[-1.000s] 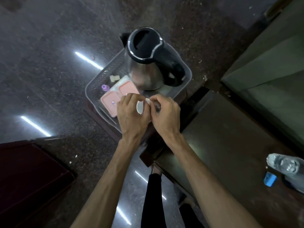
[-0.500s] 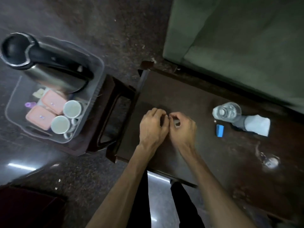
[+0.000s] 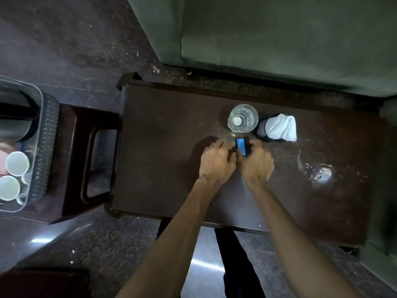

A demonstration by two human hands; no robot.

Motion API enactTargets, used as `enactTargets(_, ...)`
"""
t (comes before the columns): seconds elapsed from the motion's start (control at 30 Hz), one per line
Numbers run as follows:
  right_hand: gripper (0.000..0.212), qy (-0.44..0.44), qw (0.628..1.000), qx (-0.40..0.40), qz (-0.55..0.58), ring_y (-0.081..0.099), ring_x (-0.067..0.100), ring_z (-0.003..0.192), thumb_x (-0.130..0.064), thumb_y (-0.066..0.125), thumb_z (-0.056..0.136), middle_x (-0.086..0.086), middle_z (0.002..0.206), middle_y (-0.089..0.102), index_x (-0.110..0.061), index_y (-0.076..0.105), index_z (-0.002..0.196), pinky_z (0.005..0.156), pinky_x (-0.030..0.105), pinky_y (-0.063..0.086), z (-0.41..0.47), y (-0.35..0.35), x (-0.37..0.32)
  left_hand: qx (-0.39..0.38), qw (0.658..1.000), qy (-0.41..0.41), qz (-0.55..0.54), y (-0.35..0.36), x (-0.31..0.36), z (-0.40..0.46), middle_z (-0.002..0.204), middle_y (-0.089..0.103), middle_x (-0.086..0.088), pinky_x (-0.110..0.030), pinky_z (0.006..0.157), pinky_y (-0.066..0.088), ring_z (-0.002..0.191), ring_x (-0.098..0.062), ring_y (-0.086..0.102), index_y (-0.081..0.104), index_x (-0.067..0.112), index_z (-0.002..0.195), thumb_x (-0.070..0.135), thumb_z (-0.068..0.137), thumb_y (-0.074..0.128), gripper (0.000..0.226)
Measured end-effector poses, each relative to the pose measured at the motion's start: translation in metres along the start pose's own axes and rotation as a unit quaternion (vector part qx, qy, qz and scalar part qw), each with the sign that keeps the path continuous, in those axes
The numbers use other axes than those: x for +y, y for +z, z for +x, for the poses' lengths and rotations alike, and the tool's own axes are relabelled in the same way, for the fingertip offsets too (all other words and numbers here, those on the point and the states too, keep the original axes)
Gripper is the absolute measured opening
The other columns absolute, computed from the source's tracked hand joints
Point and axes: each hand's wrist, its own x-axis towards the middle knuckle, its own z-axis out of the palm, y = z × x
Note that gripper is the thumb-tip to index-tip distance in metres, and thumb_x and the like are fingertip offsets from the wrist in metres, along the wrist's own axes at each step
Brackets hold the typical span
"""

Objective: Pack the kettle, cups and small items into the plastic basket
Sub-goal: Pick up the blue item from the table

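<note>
Head view: on the dark table, the right hand curls its fingers around a small blue item; the left hand sits just beside it, fingers bent, grip unclear. At far left, the plastic basket holds the kettle and two cups

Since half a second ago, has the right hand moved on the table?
Yes. The right hand has moved toward the water bottle and now closes on the blue item beside it.

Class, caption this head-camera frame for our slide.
Right hand grasps small blue item on table; left hand alongside.
</note>
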Motion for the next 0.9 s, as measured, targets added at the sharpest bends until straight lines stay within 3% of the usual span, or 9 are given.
enactTargets(0.07, 0.048, -0.003, 1.0, -0.024, -0.01, 0.069, 0.038, 0.112, -0.04, 0.077, 0.086, 0.012, 0.121, 0.073, -0.02, 0.065, 0.128, 0.09, 0.043, 0.054, 0.008, 0.007, 0.005, -0.009, 1.0, -0.007, 0.01, 0.004, -0.001, 0.002, 0.12, 0.067, -0.011, -0.044, 0.097, 0.048, 0.109, -0.033, 0.063, 0.068, 0.01, 0.118, 0.029, 0.096, 0.061, 0.029)
enactTargets(0.2, 0.03, -0.013, 0.999, -0.033, -0.017, 0.072, 0.041, 0.102, -0.036, 0.073, 0.088, 0.015, 0.107, 0.076, -0.018, 0.072, 0.112, 0.082, 0.042, 0.055, 0.01, 0.014, 0.0, -0.01, 1.0, -0.023, 0.018, 0.0, -0.009, -0.001, 0.122, 0.066, -0.011, -0.045, 0.098, 0.047, 0.111, -0.034, 0.063, 0.067, 0.009, 0.122, 0.029, 0.097, 0.06, 0.032)
enactTargets(0.4, 0.023, -0.067, 0.994, -0.066, 0.058, 0.074, 0.03, 0.089, -0.032, 0.076, 0.084, 0.004, 0.093, 0.08, -0.019, 0.077, 0.103, 0.071, 0.03, 0.05, -0.019, 0.017, -0.037, 0.051, 0.996, -0.063, -0.049, -0.026, -0.038, -0.014, 0.122, 0.066, -0.007, -0.043, 0.093, 0.053, 0.11, -0.031, 0.066, 0.063, 0.015, 0.128, 0.026, 0.093, 0.065, 0.037)
enactTargets(0.57, 0.011, -0.175, 0.969, -0.121, 0.126, 0.071, 0.019, 0.077, -0.022, 0.072, 0.085, 0.0, 0.082, 0.076, -0.016, 0.075, 0.094, 0.071, 0.037, 0.057, -0.061, 0.028, -0.102, 0.142, 0.981, -0.086, -0.097, -0.078, -0.087, -0.035, 0.129, 0.064, -0.001, -0.043, 0.087, 0.057, 0.103, -0.025, 0.07, 0.061, 0.019, 0.137, 0.023, 0.093, 0.065, 0.044)
enactTargets(0.73, 0.02, -0.258, 0.942, -0.159, 0.145, 0.067, 0.014, 0.081, -0.017, 0.073, 0.084, -0.004, 0.096, 0.071, -0.021, 0.078, 0.103, 0.076, 0.035, 0.057, -0.114, 0.056, -0.192, 0.239, 0.952, -0.109, -0.156, -0.149, -0.155, -0.07, 0.116, 0.07, -0.001, -0.043, 0.082, 0.059, 0.094, -0.021, 0.071, 0.072, 0.013, 0.12, 0.015, 0.094, 0.061, 0.028)
enactTargets(0.9, 0.023, -0.344, 0.902, -0.198, 0.169, 0.069, 0.013, 0.081, -0.021, 0.076, 0.082, -0.005, 0.098, 0.071, -0.018, 0.077, 0.106, 0.076, 0.037, 0.06, -0.177, 0.085, -0.287, 0.377, 0.894, -0.144, -0.191, -0.221, -0.23, -0.111, 0.098, 0.072, -0.002, -0.042, 0.074, 0.057, 0.081, -0.018, 0.068, 0.074, 0.01, 0.105, 0.003, 0.09, 0.064, 0.02)
